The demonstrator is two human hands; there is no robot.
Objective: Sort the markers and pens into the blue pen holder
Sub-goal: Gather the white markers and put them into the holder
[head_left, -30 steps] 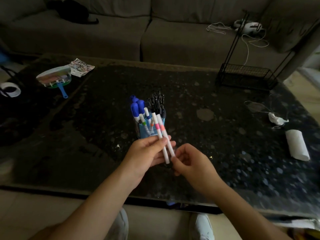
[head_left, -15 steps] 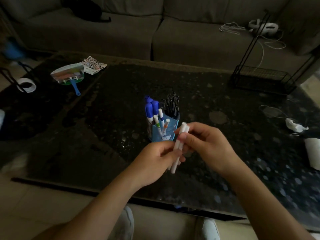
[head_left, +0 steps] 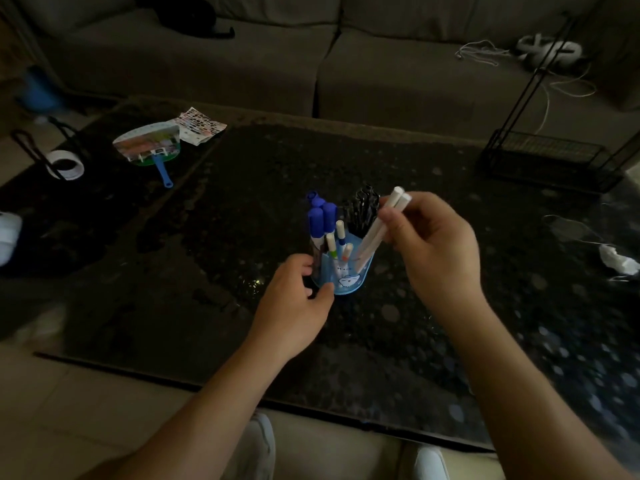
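Dim room, dark speckled table (head_left: 433, 323) in front of a grey sofa (head_left: 277, 64). Blue pen holder (head_left: 346, 275) stands upright around the middle of the table, a bit toward the near edge. Inside it: blue-capped markers (head_left: 320, 220) on the left side, black pens (head_left: 362, 211) bunched at the back right, a few thin white pens with coloured bands (head_left: 337, 242) in the front compartment. Right hand (head_left: 436, 251) is clamped on two white pens (head_left: 379, 226), pinched together between thumb and fingers, held tilted with upper ends up and to the right; lower ends dip into the holder on its right side, cannot tell if they touch the bottom. Left hand (head_left: 294, 299) is at the holder's near-left side, fingers curled and slightly apart, thumb tip touching the holder's base wall, fingertips at its left wall; loose steadying contact, not a full wrap. Far left corner of the table: a hand fan with blue handle (head_left: 150, 148) and just beside it a printed paper sheet (head_left: 201, 124). Roll of white tape (head_left: 65, 164) near the left edge. Black wire rack (head_left: 550, 157) at the far right corner. Crumpled white paper (head_left: 616, 261) near the right edge. White cables (head_left: 485, 53) and a grey headset-like object (head_left: 550, 51) lie on the sofa seat, too dim to tell more.
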